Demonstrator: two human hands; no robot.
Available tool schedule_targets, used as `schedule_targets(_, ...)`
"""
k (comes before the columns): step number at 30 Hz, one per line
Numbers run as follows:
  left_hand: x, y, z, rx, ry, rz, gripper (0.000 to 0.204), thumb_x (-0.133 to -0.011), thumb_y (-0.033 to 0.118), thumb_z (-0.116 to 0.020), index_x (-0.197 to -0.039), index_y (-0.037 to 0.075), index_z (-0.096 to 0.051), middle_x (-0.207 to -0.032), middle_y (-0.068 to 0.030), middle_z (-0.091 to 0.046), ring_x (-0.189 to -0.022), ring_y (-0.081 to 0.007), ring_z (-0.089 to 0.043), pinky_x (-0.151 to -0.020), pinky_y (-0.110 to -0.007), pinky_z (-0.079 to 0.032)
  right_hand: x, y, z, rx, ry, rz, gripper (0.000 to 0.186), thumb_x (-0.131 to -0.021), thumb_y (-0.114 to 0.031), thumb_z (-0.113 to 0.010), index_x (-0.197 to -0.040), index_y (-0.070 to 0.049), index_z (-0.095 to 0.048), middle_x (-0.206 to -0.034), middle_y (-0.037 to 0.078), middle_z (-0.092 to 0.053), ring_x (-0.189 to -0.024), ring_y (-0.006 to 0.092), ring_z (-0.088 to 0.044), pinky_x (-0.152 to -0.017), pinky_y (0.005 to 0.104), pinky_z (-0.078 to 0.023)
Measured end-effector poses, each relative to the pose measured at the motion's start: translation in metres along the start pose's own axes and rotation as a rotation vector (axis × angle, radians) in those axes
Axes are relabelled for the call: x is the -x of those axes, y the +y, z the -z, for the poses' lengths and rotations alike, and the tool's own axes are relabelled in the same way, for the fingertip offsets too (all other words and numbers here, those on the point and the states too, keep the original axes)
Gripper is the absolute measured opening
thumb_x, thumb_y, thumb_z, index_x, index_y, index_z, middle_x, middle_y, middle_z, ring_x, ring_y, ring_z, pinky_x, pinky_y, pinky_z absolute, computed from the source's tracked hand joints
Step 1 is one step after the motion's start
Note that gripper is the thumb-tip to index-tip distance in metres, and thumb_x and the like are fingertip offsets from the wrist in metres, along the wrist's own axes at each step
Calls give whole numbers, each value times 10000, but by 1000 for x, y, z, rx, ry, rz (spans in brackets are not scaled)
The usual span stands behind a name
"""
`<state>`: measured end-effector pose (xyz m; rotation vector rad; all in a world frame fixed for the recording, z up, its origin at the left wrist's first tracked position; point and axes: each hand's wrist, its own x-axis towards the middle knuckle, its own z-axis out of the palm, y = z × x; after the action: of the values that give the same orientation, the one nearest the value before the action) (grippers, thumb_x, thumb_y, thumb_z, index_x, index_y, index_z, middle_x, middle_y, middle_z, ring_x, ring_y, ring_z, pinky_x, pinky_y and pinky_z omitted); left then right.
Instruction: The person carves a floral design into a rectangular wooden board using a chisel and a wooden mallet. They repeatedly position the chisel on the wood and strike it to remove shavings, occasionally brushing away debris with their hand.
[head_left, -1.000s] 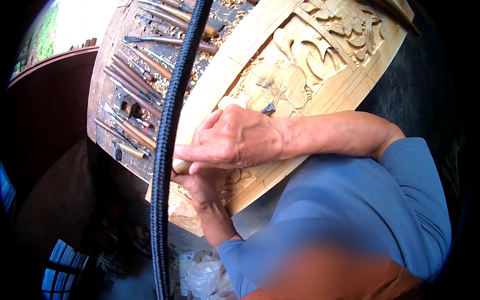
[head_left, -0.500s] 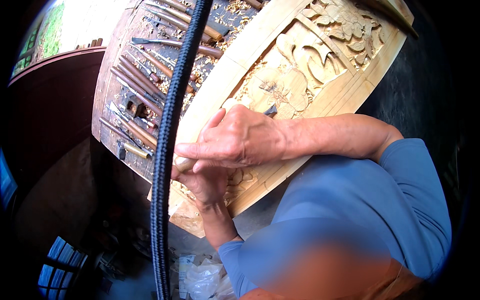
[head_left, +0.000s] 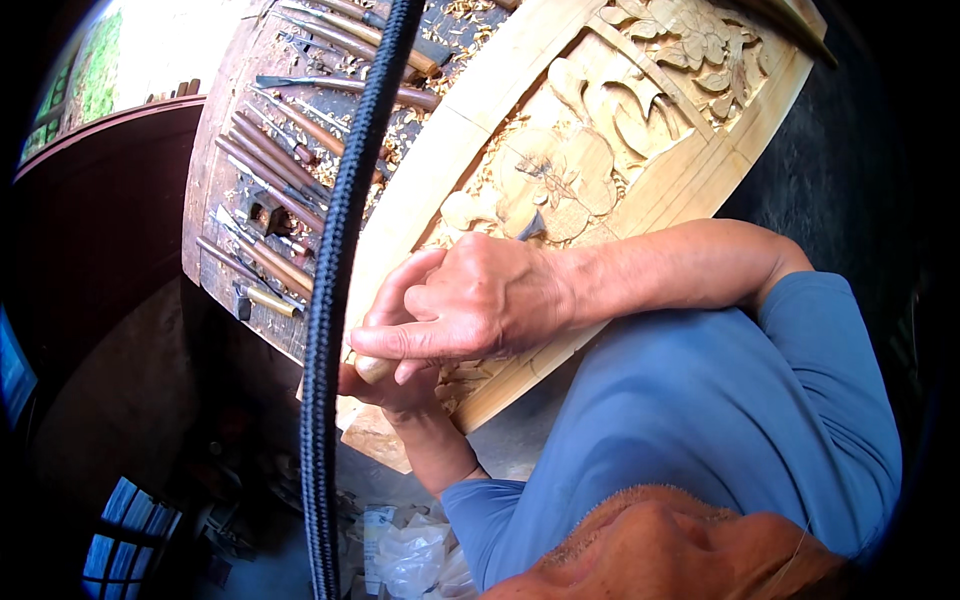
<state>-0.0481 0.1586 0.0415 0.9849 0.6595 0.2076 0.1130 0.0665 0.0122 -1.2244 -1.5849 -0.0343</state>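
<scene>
My right hand (head_left: 480, 300) is closed around a carving chisel, knuckles up, over the carved wooden panel (head_left: 480, 95). The chisel's dark blade (head_left: 532, 227) shows past the hand and meets the wood beside a flower outline. The rounded pale end of its handle (head_left: 374, 369) sticks out on the near left side. My left hand (head_left: 400, 385) is below the right one, its fingers around the handle end; part of it is hidden by the right hand. The panel bears carved leaves and petals in a recessed field within a plain border.
Several wooden-handled chisels (head_left: 275, 155) lie in a row on the dark workbench (head_left: 215, 180), among wood shavings (head_left: 465, 50). A small hammer-like tool (head_left: 268, 300) lies near the bench's edge. A black braided cord (head_left: 345, 220) crosses the view. White plastic bags (head_left: 415, 555) are on the floor.
Both hands and the chisel handle have shifted toward me, and the handle end sits lower. The blade has tilted and moved slightly left along the panel.
</scene>
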Motion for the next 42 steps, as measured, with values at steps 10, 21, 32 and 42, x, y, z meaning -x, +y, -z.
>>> schedule_targets(10,-3,-2,-5,-7,44,16,1759,-479,1190,-463,-1524,-224,-415,-1427,-281,-621,-1384,-336,-590,-1218,-431,-435,-1,2,3,-37,-24,4,426,-1002,-308,-751,-1376,-110,-700,-708,-8,-636,-646,128,-687,-490,296,-566)
schedule_targets(21,-3,-6,-3,81,84,55,1722,-515,1206,-399,-1534,-182,-451,-1444,-271,-619,-1369,-314,-610,-1183,-401,-476,-3,6,-2,-79,11,-10,434,-1036,-301,-707,-1386,-48,-678,-742,0,-662,-829,146,-788,-667,272,-658)
schedule_targets(32,-1,-12,-1,82,71,34,1483,-746,1098,-424,-1609,-107,-398,-1588,-192,-517,-1440,-299,-499,-1272,-458,-354,-2,7,-3,-6,-79,-98,513,-1048,-372,-657,-1490,-111,-638,-904,19,-760,-767,139,-760,-542,279,-580)
schedule_targets(42,1,-12,-1,60,125,30,1247,-857,1027,-412,-1539,-13,-513,-1537,-112,-554,-1411,-274,-503,-1253,-445,-367,-5,4,3,-33,-146,-157,463,-1028,-342,-689,-1428,-112,-657,-889,6,-731,-710,162,-733,-527,310,-561)
